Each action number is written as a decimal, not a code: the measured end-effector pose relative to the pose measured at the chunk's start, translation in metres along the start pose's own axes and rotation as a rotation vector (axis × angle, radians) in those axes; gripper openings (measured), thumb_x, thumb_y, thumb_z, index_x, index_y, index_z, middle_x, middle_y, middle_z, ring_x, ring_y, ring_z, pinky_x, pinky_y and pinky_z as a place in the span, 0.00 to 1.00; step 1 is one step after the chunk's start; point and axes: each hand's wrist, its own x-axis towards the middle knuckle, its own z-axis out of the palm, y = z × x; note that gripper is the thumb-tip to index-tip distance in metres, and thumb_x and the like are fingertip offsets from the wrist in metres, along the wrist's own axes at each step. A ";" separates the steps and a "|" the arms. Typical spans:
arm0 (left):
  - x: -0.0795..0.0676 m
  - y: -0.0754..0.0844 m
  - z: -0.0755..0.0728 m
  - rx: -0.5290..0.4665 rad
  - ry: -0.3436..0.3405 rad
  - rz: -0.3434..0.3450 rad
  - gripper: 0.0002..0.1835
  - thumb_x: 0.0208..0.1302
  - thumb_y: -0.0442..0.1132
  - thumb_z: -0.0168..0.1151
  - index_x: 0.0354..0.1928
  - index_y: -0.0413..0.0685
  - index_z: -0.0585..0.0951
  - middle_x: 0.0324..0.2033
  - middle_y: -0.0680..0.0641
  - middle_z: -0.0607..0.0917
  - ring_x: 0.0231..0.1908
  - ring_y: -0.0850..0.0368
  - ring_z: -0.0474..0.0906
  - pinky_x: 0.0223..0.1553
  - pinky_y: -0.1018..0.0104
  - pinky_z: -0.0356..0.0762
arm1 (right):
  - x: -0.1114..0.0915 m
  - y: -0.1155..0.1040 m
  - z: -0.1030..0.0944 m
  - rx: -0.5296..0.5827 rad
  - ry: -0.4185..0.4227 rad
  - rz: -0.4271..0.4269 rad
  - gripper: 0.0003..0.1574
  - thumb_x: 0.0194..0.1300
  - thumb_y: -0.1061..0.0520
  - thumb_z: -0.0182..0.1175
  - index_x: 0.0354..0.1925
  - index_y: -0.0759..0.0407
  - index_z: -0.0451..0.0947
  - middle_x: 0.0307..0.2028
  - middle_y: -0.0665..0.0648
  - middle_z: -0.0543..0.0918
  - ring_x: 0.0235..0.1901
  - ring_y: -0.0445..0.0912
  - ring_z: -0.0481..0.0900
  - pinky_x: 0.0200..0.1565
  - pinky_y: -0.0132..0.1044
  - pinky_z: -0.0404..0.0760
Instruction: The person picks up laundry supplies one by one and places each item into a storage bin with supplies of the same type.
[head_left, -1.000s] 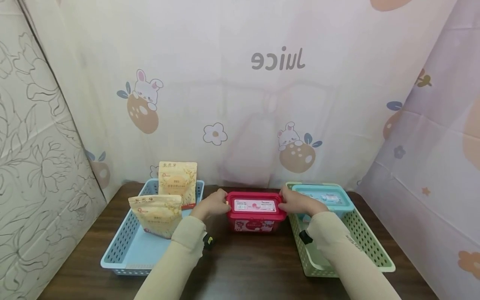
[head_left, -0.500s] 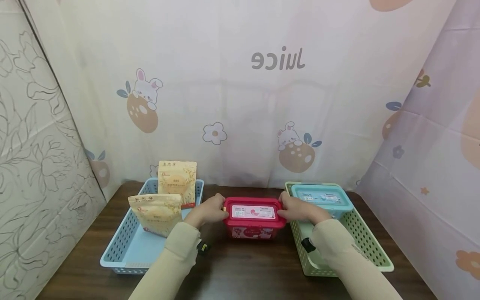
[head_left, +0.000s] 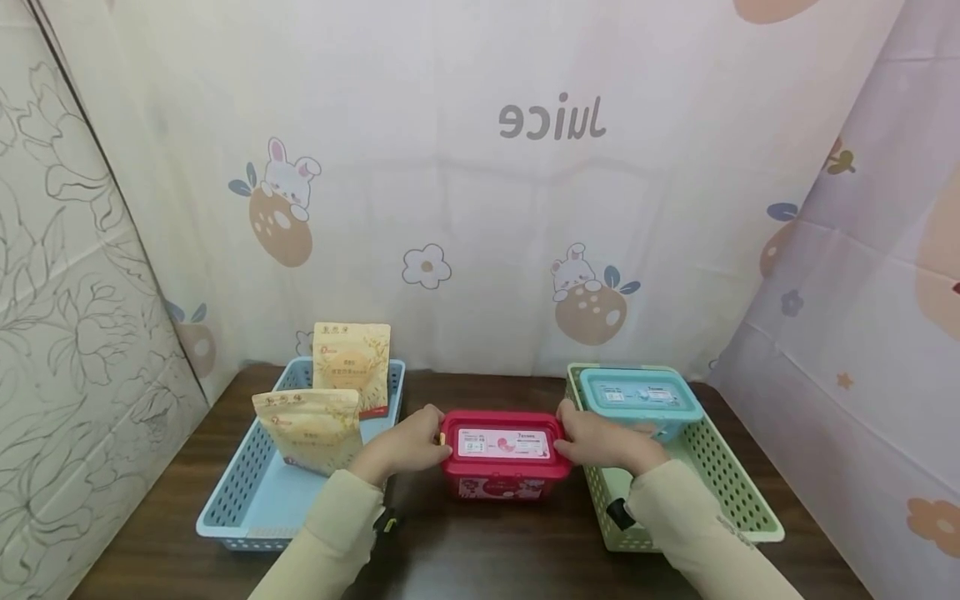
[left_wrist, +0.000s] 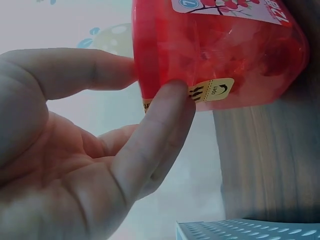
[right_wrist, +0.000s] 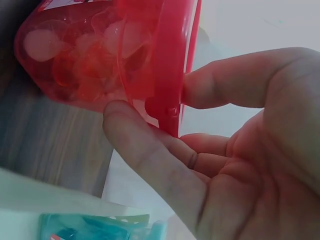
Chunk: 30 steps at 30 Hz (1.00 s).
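Note:
A red lidded plastic box [head_left: 504,458] stands at mid-table, with a white label on its lid. My left hand [head_left: 403,448] holds its left end, and my right hand [head_left: 604,439] grips the right end. In the left wrist view, the thumb and fingers [left_wrist: 170,110] pinch the lid edge beside a yellow "open" sticker [left_wrist: 217,90]. The right wrist view shows the thumb and fingers [right_wrist: 145,145] closed on the lid's rim. Through the translucent red wall [right_wrist: 90,60], rounded pod-like pieces show inside.
Left of the box, a light blue basket [head_left: 247,500] holds two yellow pouches [head_left: 311,429] standing up. To the right, a green basket [head_left: 738,475] contains a teal lidded box [head_left: 641,392] at its back end. A printed curtain [head_left: 480,208] hangs behind the table.
Both hands have brought the red box toward the near side of the table, down in the head view. The baskets and their contents stay in place.

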 end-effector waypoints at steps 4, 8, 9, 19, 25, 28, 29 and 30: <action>-0.006 0.000 0.000 0.014 0.009 0.027 0.18 0.64 0.30 0.65 0.51 0.28 0.71 0.29 0.46 0.74 0.24 0.57 0.69 0.25 0.66 0.69 | -0.006 -0.003 0.003 0.010 0.008 -0.003 0.15 0.72 0.59 0.59 0.47 0.64 0.63 0.25 0.54 0.74 0.24 0.45 0.72 0.29 0.37 0.72; -0.011 0.001 0.000 0.015 0.009 0.043 0.20 0.64 0.31 0.65 0.52 0.27 0.72 0.29 0.46 0.75 0.25 0.57 0.70 0.25 0.66 0.71 | -0.013 -0.006 0.006 0.023 0.010 -0.027 0.16 0.72 0.59 0.59 0.47 0.65 0.63 0.25 0.54 0.74 0.24 0.44 0.71 0.28 0.37 0.72; -0.013 0.001 0.000 0.016 0.007 0.047 0.20 0.64 0.32 0.66 0.52 0.27 0.72 0.30 0.46 0.75 0.27 0.57 0.71 0.26 0.66 0.71 | -0.015 -0.007 0.007 0.025 0.010 -0.035 0.16 0.72 0.58 0.59 0.47 0.65 0.63 0.25 0.54 0.73 0.23 0.44 0.71 0.28 0.37 0.72; -0.033 0.002 0.005 -0.020 -0.004 0.053 0.22 0.64 0.34 0.67 0.53 0.29 0.70 0.36 0.46 0.77 0.36 0.54 0.74 0.37 0.59 0.77 | -0.030 -0.011 0.016 0.047 -0.002 -0.065 0.16 0.72 0.56 0.59 0.47 0.63 0.63 0.24 0.53 0.72 0.22 0.43 0.69 0.27 0.36 0.71; -0.043 0.002 0.007 -0.045 -0.021 0.066 0.23 0.64 0.36 0.67 0.54 0.30 0.70 0.37 0.46 0.76 0.36 0.54 0.73 0.35 0.62 0.76 | -0.037 -0.013 0.021 0.055 0.005 -0.098 0.16 0.72 0.57 0.59 0.47 0.64 0.63 0.24 0.52 0.72 0.22 0.41 0.69 0.27 0.34 0.71; -0.047 0.001 0.008 -0.050 -0.024 0.068 0.24 0.63 0.36 0.68 0.54 0.30 0.70 0.36 0.46 0.75 0.35 0.54 0.73 0.33 0.64 0.76 | -0.040 -0.014 0.024 0.047 0.018 -0.113 0.17 0.72 0.57 0.59 0.47 0.64 0.63 0.24 0.51 0.71 0.22 0.40 0.68 0.26 0.34 0.72; -0.048 0.001 0.008 -0.053 -0.025 0.066 0.24 0.63 0.36 0.68 0.54 0.30 0.70 0.36 0.47 0.75 0.35 0.54 0.73 0.32 0.64 0.75 | -0.041 -0.015 0.024 0.047 0.022 -0.115 0.17 0.72 0.57 0.60 0.47 0.64 0.63 0.24 0.51 0.71 0.22 0.40 0.68 0.26 0.34 0.72; -0.049 0.000 0.009 -0.053 -0.024 0.067 0.24 0.63 0.37 0.68 0.54 0.30 0.70 0.35 0.47 0.75 0.35 0.54 0.73 0.32 0.65 0.75 | -0.042 -0.016 0.025 0.048 0.025 -0.118 0.17 0.71 0.57 0.60 0.47 0.64 0.63 0.24 0.51 0.71 0.22 0.40 0.68 0.27 0.34 0.72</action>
